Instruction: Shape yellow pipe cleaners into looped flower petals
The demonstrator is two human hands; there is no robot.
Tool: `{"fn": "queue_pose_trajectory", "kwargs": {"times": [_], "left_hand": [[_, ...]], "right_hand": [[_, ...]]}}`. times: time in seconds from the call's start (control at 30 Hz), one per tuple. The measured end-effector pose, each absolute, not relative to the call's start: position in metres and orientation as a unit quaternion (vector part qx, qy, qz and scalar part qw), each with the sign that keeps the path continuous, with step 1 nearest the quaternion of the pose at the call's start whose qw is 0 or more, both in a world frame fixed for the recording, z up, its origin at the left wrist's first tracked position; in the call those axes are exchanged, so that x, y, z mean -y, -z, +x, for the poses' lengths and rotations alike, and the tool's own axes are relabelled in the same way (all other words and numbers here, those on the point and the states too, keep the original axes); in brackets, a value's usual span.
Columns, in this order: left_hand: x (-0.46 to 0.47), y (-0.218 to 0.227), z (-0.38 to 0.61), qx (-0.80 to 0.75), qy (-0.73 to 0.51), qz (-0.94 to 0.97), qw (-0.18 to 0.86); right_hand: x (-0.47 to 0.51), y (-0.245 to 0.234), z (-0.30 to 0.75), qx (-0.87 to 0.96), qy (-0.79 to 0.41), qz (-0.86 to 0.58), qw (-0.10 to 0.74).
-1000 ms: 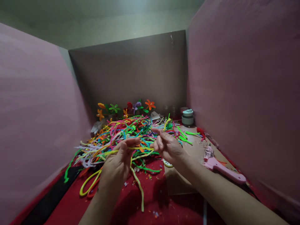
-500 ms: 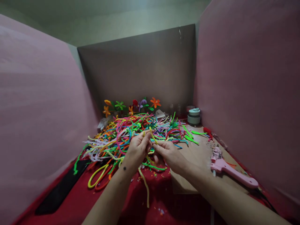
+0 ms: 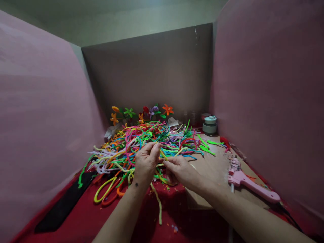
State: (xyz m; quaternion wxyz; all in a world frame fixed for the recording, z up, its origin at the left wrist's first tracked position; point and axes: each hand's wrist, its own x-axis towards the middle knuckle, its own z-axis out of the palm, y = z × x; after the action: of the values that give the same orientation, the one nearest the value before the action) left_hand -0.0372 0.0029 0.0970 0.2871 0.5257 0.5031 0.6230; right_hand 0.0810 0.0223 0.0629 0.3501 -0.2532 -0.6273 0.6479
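Observation:
Both hands meet in front of a big tangled heap of coloured pipe cleaners (image 3: 141, 130). A yellow pipe cleaner (image 3: 163, 155) runs between them. My left hand (image 3: 148, 158) pinches its upper part between thumb and fingers. My right hand (image 3: 179, 170) is closed on it a little lower and to the right, fingertips close to the left hand. Part of the strand is hidden behind the fingers. Below the hands, a pale yellow pipe cleaner (image 3: 158, 204) hangs over the red cloth (image 3: 149, 229).
A pink glue gun (image 3: 253, 187) lies on the brown board (image 3: 215, 165) at right. Behind the heap stand pipe-cleaner flowers (image 3: 167, 109), and a lidded cup (image 3: 210, 125) is at the back right. A black strip (image 3: 63, 206) lies at left. Pink panels (image 3: 268, 84) enclose the sides.
My left hand has turned, its back now raised more, and the yellow pipe cleaner's tip no longer sticks up above the fingers. My right hand stays nearly in place.

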Motion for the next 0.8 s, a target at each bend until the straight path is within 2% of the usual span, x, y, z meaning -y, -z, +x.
{"fn": "queue_pose_trajectory", "kwargs": {"times": [0.17, 0.27, 0.33, 0.4, 0.5, 0.57, 0.67, 0.8], "left_hand": [[0.0, -0.095, -0.04, -0.54, -0.587, 0.598, 0.083], [0.0, -0.096, -0.038, -0.538, -0.588, 0.602, 0.035], [-0.002, -0.097, -0.038, -0.525, -0.618, 0.579, 0.087], [-0.006, -0.099, -0.041, -0.469, -0.665, 0.543, 0.206], [-0.011, -0.103, -0.048, -0.323, -0.73, 0.44, 0.412], [-0.012, -0.103, -0.051, -0.261, -0.749, 0.348, 0.5], [-0.009, -0.101, -0.047, -0.237, -0.745, 0.255, 0.569], [-0.002, -0.097, -0.034, -0.22, -0.739, 0.279, 0.573]], "right_hand": [[-0.019, -0.067, 0.082, 0.622, -0.658, -0.267, 0.33], [-0.016, -0.072, 0.083, 0.618, -0.664, -0.27, 0.324], [-0.016, -0.074, 0.084, 0.606, -0.677, -0.26, 0.326], [-0.017, -0.076, 0.086, 0.571, -0.71, -0.238, 0.337], [-0.024, -0.081, 0.091, 0.487, -0.754, -0.191, 0.397], [-0.03, -0.084, 0.095, 0.432, -0.765, -0.151, 0.454], [-0.037, -0.088, 0.1, 0.372, -0.758, -0.119, 0.522], [-0.039, -0.087, 0.099, 0.333, -0.755, -0.126, 0.551]]}}
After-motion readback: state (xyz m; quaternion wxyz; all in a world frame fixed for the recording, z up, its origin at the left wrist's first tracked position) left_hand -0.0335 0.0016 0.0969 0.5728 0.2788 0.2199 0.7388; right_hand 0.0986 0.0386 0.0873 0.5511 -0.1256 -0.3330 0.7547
